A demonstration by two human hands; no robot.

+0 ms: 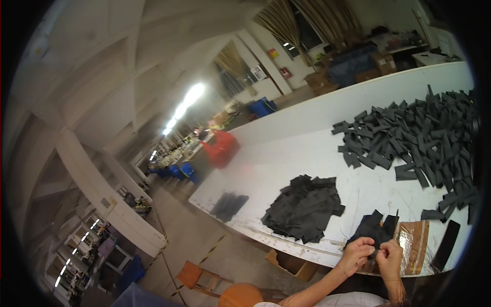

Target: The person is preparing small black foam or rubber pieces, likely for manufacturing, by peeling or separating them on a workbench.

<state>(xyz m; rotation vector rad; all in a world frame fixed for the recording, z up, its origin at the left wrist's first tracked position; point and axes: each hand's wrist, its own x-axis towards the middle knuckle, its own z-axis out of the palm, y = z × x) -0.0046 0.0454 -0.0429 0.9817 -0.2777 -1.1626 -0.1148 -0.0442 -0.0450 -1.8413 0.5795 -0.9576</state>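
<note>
here both hands, left hand (pixel 356 253) and right hand (pixel 389 256), pinch a black fabric piece (pixel 376 230) at the table edge (pixel 286 244); a loose pinch likely drops it to the floor.

We are in a factory hall: a long white worktable (pixel 307 153) heaped with black fabric pieces (pixel 424 138) at two o'clock, rows of lit workstations (pixel 174 153) at ten o'clock.

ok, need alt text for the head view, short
Both hands, left hand and right hand, pinch small black fabric pieces at the near edge of a long white table. A flat stack of black pieces and a large heap of black strips lie beyond.
</note>
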